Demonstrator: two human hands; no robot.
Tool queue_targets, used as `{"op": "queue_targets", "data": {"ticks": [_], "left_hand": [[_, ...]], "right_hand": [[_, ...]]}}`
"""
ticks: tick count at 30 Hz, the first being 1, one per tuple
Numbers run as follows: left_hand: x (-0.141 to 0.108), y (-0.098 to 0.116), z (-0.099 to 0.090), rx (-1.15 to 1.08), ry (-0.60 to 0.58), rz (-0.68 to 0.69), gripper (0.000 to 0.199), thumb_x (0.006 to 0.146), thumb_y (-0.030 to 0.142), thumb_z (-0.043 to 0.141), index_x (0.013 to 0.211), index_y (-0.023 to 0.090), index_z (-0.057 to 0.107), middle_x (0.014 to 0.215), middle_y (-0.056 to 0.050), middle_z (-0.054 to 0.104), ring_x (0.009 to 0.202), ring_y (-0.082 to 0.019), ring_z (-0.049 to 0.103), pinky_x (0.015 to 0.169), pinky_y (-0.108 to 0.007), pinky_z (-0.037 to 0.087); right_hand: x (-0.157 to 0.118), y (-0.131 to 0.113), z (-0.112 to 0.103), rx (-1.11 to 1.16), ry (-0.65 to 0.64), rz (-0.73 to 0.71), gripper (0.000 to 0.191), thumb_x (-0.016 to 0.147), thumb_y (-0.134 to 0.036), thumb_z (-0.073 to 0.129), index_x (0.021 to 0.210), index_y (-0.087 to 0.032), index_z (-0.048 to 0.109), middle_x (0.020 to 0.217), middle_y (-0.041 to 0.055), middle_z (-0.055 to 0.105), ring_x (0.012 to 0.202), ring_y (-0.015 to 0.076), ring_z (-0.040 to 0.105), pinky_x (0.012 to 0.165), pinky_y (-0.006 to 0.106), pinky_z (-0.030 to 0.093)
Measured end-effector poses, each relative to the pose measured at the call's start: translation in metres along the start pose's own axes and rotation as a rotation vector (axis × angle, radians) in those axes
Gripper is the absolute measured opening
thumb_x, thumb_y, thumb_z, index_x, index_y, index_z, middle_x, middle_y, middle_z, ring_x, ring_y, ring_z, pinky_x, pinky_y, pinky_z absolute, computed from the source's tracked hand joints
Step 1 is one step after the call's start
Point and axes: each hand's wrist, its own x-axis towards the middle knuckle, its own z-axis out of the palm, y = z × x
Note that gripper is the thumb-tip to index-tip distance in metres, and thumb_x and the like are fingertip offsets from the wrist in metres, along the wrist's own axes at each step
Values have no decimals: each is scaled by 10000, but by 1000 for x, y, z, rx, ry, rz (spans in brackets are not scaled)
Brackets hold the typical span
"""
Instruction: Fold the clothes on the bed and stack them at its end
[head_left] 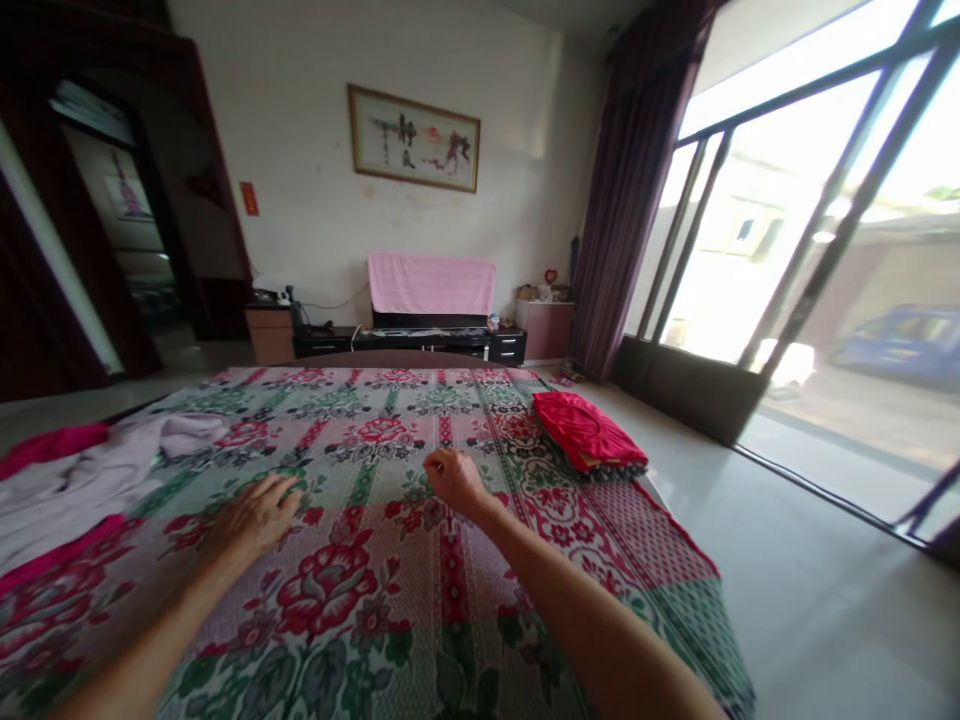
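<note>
A flowered cloth (pixel 330 590) in red, green and pink covers the wide surface in front of me. My left hand (pixel 255 512) is over the cloth on the left, palm down, with its fingers stretched forward and nothing in them. Further right, my right hand (pixel 454 478) is curled into a loose fist above the cloth, with nothing showing in it. To the right of that hand, a folded red garment (pixel 589 425) lies on top of darker patterned fabric near the cloth's edge. Left of my left hand is a loose heap of pale and red clothes (pixel 82 490).
Beyond the cloth stands a low black cabinet (pixel 420 340), with a pink towel (pixel 431 283) draped over something on it. Pale tiled floor (pixel 810 560) runs along the right, beside glass doors (pixel 772 250) and a purple curtain (pixel 637 190). A doorway opens at left.
</note>
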Motion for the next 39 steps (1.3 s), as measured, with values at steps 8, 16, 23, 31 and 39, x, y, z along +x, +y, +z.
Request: {"op": "queue_targets", "data": {"ticks": [8,16,23,31,39], "left_hand": [[-9,3,-6,-22,3,-1,403,888,357,387,1154,200,646,1295,-99,599,1191,-242,532,1021,-367,400],[-14,6,-10,-25,26,-15,401,892,363,397,1161,215,656,1294,-82,602,1210,-234,525,1025,-342,400],[-13,5,-9,-28,31,-28,387,899,348,407,1152,207,664,1300,-78,603,1204,-233,538,1030,-342,405],[-14,10,-18,-94,38,-23,329,879,312,464,1098,201,683,1227,-83,637,1161,-230,562,1015,-332,420],[-14,7,-27,-237,51,-104,303,830,215,516,1075,190,692,1183,-85,667,1142,-200,580,1037,-305,406]], "right_hand": [[1,-7,35,-27,41,-4,187,830,-151,519,844,-186,702,858,56,702,823,155,630,760,210,421],[-1,-1,34,34,71,-40,182,830,-156,514,816,-193,692,823,42,685,785,150,624,748,213,425],[2,1,34,41,57,-34,187,825,-173,504,811,-202,688,821,47,695,771,158,629,748,230,437],[2,7,38,50,43,-58,213,833,-211,462,813,-205,674,827,46,679,785,168,621,763,254,441],[4,9,37,63,32,-56,207,813,-238,460,799,-221,666,845,50,691,801,191,640,778,286,462]]}}
